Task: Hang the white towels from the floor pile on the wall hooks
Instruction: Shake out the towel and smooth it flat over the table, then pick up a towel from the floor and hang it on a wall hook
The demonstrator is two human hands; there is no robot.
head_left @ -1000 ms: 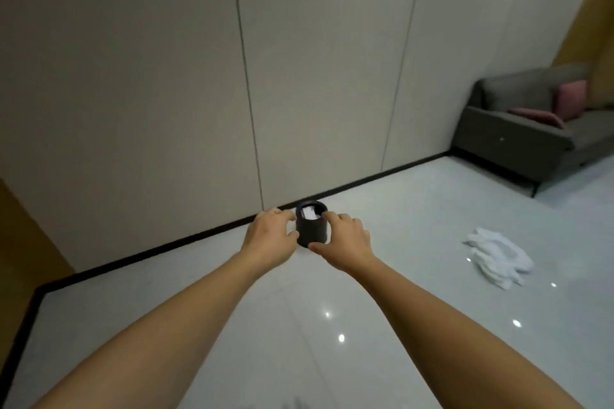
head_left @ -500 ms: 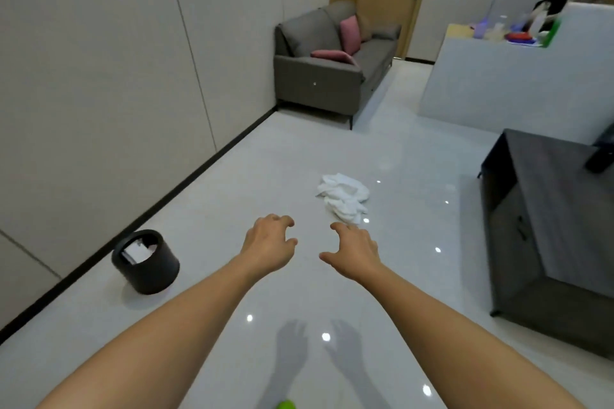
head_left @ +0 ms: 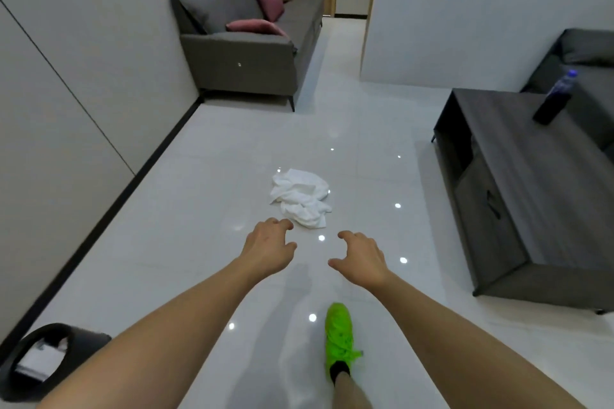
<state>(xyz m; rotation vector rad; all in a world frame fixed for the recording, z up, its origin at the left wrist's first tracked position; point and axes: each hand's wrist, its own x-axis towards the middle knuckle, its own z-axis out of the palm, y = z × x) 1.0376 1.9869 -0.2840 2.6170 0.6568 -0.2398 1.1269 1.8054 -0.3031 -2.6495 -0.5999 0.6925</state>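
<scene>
Head camera looks forward and down, floorward.

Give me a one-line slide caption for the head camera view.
Both empty hands, left hand and right hand, reach toward the white towel pile on the glossy floor.

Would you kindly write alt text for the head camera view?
Two bare hands, left hand and right hand, reach forward, holding nothing, toward a crumpled pile of white towels on the glossy white tiled floor. A grey fabric sofa stands beyond, a dark wooden cabinet at right.
</scene>
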